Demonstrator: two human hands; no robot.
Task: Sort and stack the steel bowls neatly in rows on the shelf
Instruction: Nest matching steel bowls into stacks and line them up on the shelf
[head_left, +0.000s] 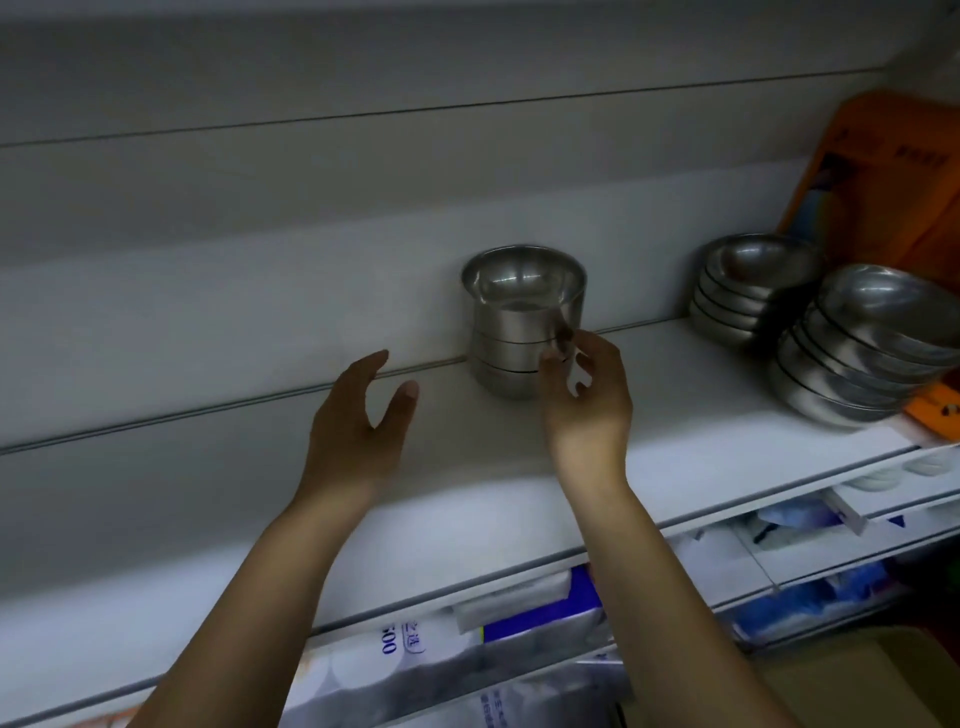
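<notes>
A stack of three steep-sided steel bowls (522, 322) stands at the back of the white shelf (675, 415), against the rear panel. My right hand (587, 400) is just in front of the stack's right side, fingers apart, fingertips touching or nearly touching the lower bowls. My left hand (358, 426) hovers open over the shelf to the left of the stack, apart from it. Two more stacks of wider, shallow steel bowls sit to the right: one at the back (748, 291) and one nearer the front edge (862, 353), both leaning slightly.
An orange packaged item (883, 176) leans upright at the far right behind the shallow bowls. Below the shelf hang white and blue packaged goods (519, 634). A bare stretch of shelf lies left of the three-bowl stack.
</notes>
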